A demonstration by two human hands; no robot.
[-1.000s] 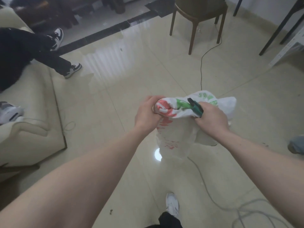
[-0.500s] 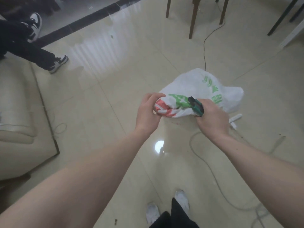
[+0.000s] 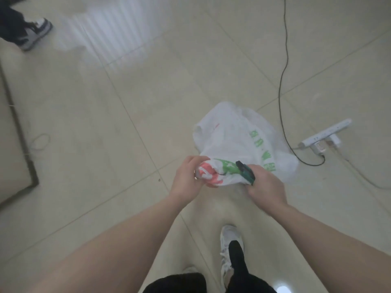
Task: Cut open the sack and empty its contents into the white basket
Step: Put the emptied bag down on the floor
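A white woven sack (image 3: pixel 234 136) with green and red print lies slumped on the tiled floor in front of me. My left hand (image 3: pixel 187 178) grips the bunched red-printed end of the sack. My right hand (image 3: pixel 264 182) holds the same bunched edge together with a dark green-handled cutting tool (image 3: pixel 245 169) that sticks out above my fingers. The two hands are close together, with a short stretch of sack between them. No white basket is in view.
A white power strip (image 3: pixel 325 134) with plugs lies right of the sack, and a black cable (image 3: pixel 283 81) runs past it. A pale sofa edge (image 3: pixel 19 132) is at left, another person's shoe (image 3: pixel 35 33) top left. My own shoes (image 3: pixel 229 242) stand below.
The sack has gone from hanging in the air to resting slumped on the floor. My view has tilted further down, and both hands keep their grip.
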